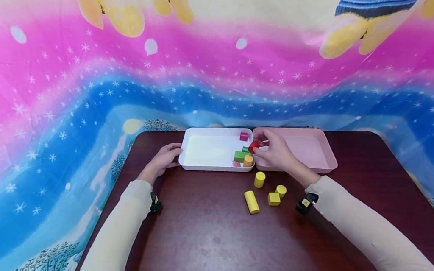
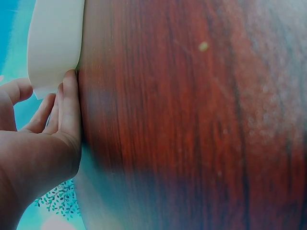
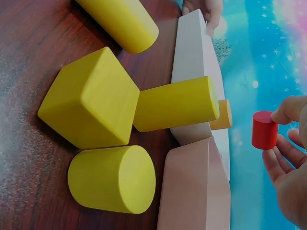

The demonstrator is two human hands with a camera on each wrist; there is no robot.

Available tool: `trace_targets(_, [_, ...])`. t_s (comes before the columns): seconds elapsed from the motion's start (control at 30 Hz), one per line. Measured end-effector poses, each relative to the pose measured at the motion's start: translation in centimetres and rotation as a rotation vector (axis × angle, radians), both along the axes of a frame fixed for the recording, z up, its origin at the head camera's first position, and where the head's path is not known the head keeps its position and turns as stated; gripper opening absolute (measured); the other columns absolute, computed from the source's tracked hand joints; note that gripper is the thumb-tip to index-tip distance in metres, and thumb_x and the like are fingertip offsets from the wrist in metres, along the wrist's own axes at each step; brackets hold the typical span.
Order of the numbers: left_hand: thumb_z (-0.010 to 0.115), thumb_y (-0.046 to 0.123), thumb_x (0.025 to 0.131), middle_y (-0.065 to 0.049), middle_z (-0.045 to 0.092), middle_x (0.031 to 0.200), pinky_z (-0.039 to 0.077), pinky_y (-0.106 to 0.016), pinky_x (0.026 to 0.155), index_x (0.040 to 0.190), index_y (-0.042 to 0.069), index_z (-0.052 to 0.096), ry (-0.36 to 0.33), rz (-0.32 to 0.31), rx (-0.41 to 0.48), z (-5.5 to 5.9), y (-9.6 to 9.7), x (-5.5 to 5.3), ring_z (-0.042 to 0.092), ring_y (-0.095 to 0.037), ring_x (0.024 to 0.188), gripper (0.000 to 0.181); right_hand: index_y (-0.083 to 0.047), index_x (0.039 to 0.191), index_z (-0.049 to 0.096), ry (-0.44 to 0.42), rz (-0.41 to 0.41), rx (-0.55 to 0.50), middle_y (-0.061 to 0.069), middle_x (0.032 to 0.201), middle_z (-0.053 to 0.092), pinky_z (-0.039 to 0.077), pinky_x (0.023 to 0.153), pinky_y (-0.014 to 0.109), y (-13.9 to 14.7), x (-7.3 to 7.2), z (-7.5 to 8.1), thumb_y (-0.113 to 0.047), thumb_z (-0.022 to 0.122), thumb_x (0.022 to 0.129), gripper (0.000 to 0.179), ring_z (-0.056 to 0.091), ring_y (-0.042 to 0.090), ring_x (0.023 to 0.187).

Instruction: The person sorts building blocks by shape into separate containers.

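Red is the first thing I pick out from my end: in the head view, a red cylinder (image 1: pixel 253 147) is pinched between the right hand's (image 1: pixel 278 152) thumb and fingers, up where the white tray (image 1: pixel 208 151) meets the pink tray (image 1: pixel 311 149). That seam worries me, since a loosened pinch could let the piece strike a rim and bounce to either side. The white tray's right end is crowded with a magenta block (image 1: pixel 244 136), a green block (image 1: pixel 240 156) and an orange cylinder (image 1: pixel 248 160); a stray knuckle might tip the last one. On the dark surface (image 1: pixel 193 226) nearer me lie a long yellow cylinder (image 1: pixel 251 202) and a yellow cube (image 1: pixel 274 199); a low sweep of the right sleeve (image 1: pixel 357 213) could set the cylinder rolling. In the left wrist view I see the left hand (image 2: pixel 45 143) with fingers extended against the white tray's end; too hard a push, I judge, would shove it into its neighbour. In the right wrist view the red cylinder hangs clear of both trays, gripped only by fingertips, so a twist could make it slip.
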State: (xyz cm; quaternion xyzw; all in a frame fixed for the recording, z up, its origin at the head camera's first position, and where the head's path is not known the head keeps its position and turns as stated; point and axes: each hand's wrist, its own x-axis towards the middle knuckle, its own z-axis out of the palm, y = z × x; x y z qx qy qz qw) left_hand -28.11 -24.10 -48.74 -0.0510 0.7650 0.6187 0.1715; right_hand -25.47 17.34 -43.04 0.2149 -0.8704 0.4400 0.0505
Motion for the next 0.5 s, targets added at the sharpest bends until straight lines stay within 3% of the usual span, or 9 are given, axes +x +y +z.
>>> trace_targets(0.27, [0.054,0.027,0.113,-0.015,0.050,0.154,0.050,-0.054,0.112,0.161,0.010,0.041,0.010,-0.005,-0.005,0.0,-0.1,0.0,0.052,-0.033,0.139,0.053,-0.007,0.126,0.060,-0.028,-0.011,0.023,0.008,0.120,0.064,0.055,0.104,0.050,-0.7,-0.8,0.1,-0.008,0.078,0.096,0.035,0.062,0.028,0.114])
trace_targets(0.5, [0.054,0.028,0.113,-0.015,0.050,0.154,0.050,-0.054,0.112,0.161,0.011,0.041,0.001,-0.008,-0.007,-0.1,-0.1,-0.1,0.052,-0.033,0.138,0.054,0.000,0.129,0.060,-0.050,-0.009,0.019,0.012,0.122,0.064,0.054,0.105,0.049,-0.9,-1.6,-0.2,-0.006,0.077,0.096,0.037,0.062,0.030,0.114])
